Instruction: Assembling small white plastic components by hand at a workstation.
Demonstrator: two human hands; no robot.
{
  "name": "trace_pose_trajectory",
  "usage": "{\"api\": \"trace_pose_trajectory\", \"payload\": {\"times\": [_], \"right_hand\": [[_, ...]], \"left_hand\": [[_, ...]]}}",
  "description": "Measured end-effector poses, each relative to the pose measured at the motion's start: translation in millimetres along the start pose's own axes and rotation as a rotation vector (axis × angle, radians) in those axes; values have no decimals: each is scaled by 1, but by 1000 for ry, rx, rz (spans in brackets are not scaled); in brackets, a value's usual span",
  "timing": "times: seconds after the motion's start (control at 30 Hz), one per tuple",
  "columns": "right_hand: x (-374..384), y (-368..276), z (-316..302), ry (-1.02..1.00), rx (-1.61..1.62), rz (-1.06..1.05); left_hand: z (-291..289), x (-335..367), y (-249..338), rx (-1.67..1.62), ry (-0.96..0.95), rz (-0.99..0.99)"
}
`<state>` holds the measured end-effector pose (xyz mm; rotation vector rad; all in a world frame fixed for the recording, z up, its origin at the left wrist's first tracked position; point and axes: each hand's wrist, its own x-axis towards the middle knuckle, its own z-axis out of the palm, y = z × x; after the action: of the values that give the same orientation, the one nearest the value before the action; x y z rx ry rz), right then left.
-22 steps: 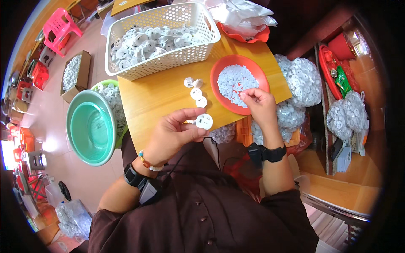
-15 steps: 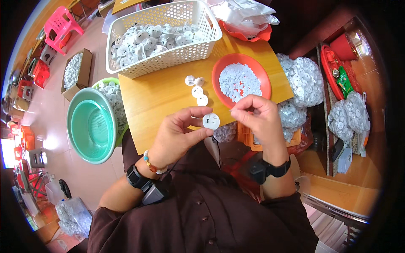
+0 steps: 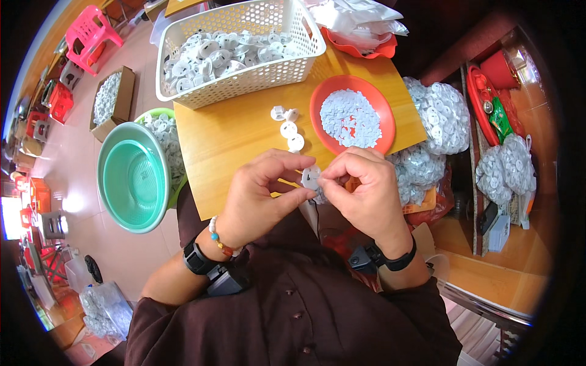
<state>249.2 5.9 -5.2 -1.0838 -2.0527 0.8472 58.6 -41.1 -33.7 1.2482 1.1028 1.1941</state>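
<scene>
Between the thumb and fingers of my left hand (image 3: 253, 189) is a round white plastic part (image 3: 310, 175) with dark slots in its face, held just off the table's near edge. My right hand (image 3: 371, 192) is closed in a pinch and its fingertips meet the right side of that part. Whatever is in the pinch is too small to make out. Beyond my hands, several similar white parts (image 3: 288, 129) lie in a short row on the wooden table (image 3: 226, 140). A red plate (image 3: 389, 116) on the right carries many small pale flat pieces (image 3: 348, 113).
A white perforated basket (image 3: 244, 79) full of white parts stands at the table's far side. Left of the table are green basins (image 3: 135, 183) and a cardboard box (image 3: 125, 94). Filled clear bags (image 3: 442, 116) crowd the right side, beside a shelf. A pink chair (image 3: 90, 36) stands far left.
My right hand has moved left from near the red plate to the round white part. The part has turned slightly in my left hand, which has shifted a little to the right.
</scene>
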Motion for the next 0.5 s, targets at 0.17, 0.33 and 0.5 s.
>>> {"api": "trace_pose_trajectory", "payload": {"times": [0.17, 0.33, 0.5], "right_hand": [[1, 0, -5, -127, -96, -2], [2, -6, -10, -211, -84, 96], [0, -4, -9, -157, -118, -24]], "left_hand": [[-3, -3, 3, 216, -77, 61], [-5, -3, -3, 112, -56, 2], [-5, -3, -7, -1, -34, -32]]}}
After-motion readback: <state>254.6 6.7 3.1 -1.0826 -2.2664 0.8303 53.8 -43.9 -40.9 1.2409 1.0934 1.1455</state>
